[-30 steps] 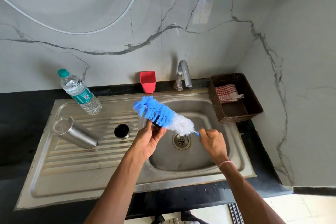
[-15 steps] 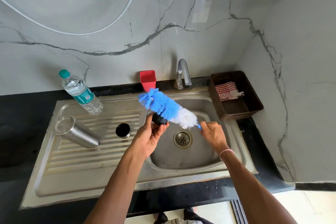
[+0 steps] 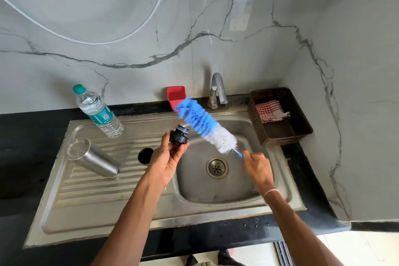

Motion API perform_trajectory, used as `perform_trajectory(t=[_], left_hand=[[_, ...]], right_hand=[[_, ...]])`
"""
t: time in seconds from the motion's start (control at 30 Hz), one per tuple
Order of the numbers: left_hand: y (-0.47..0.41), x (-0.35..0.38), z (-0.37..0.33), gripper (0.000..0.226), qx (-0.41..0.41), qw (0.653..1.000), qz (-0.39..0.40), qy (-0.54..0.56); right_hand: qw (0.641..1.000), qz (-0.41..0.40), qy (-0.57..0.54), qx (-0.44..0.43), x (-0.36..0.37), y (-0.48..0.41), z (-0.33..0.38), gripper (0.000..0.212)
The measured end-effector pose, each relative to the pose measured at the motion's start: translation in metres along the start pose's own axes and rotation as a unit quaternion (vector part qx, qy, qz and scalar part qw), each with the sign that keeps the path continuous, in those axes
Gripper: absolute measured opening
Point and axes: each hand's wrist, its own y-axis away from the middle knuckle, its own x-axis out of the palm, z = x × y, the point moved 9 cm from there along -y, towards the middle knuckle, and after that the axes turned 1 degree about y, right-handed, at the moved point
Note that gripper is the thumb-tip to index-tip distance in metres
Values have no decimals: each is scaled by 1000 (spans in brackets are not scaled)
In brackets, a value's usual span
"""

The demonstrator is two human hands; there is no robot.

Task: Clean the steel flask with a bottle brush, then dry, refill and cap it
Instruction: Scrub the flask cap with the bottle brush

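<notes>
My left hand (image 3: 167, 159) pinches a black flask stopper (image 3: 178, 135) above the left edge of the sink basin (image 3: 218, 192). My right hand (image 3: 257, 166) grips the thin blue handle of a bottle brush (image 3: 205, 124) with blue and white bristles, which points up and to the left, just right of the stopper. The steel flask (image 3: 91, 157) lies on its side on the ribbed drainboard (image 3: 92, 196), its base towards me and its mouth hidden. A black round cap (image 3: 145, 155) stands on the drainboard beside my left wrist.
A plastic water bottle (image 3: 98, 111) with a green cap leans at the back left of the drainboard. A red holder (image 3: 176, 95) and the tap (image 3: 218, 90) stand behind the basin. A brown basket (image 3: 280, 116) holding a red checked cloth (image 3: 269, 111) sits to the right.
The brush has swung up and away from the stopper, towards the red holder. My left hand has turned the stopper, which now shows clear of the bristles. My right hand has lifted slightly.
</notes>
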Motion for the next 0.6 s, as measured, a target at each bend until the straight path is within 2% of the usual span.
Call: perform_trajectory(t=[0.1,0.27,0.37,0.6], left_hand=[[4,-2,-12,53,26,1000,5,-16],[8,9,-3,38,54,995,13,-85],[9,14,-4,38,70,993,24,-94],[9,6,-14,35,71,992,19,-105]], right_hand=[[998,12,9,68,-9,15,-30,51],[994,34,88,61,0,29,-11,51],[995,10,79,53,-5,26,9,50],[995,17,80,57,-13,35,-18,50]])
